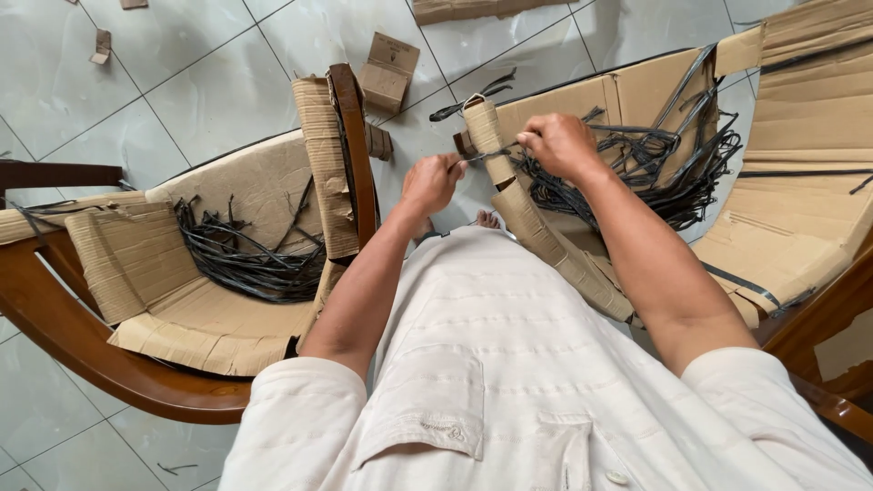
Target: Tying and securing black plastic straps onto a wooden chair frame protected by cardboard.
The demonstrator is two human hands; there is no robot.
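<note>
A black plastic strap (pixel 486 155) ran taut between the two hands, in front of the person's chest and above the tiled floor (pixel 182 82). The left hand (pixel 431 182) was closed in a fist around one end of it, fingers curled tight. The right hand (pixel 559 144) pinched the other end between thumb and fingertips, just beside a chair arm wrapped in cardboard (pixel 523 214). The strap touched that wrapped arm near its upper end.

Behind the right hand lay a tangled heap of black straps (pixel 655 168) on the cardboard-covered seat of the right chair (pixel 782 227). A second pile of the same straps (pixel 241 250) lay on the cardboard seat of the left chair (pixel 82 350), whose curved wooden frame showed dark brown along its lower edge. The upright arm of that chair (pixel 350 145) was partly wrapped in corrugated cardboard too.

A small folded cardboard piece (pixel 388 71) lay on the floor between the chairs, well apart from the hands. Smaller scraps (pixel 102 44) were scattered on the tiles at the upper left. The person wore a pale short-sleeved shirt (pixel 509 364).
</note>
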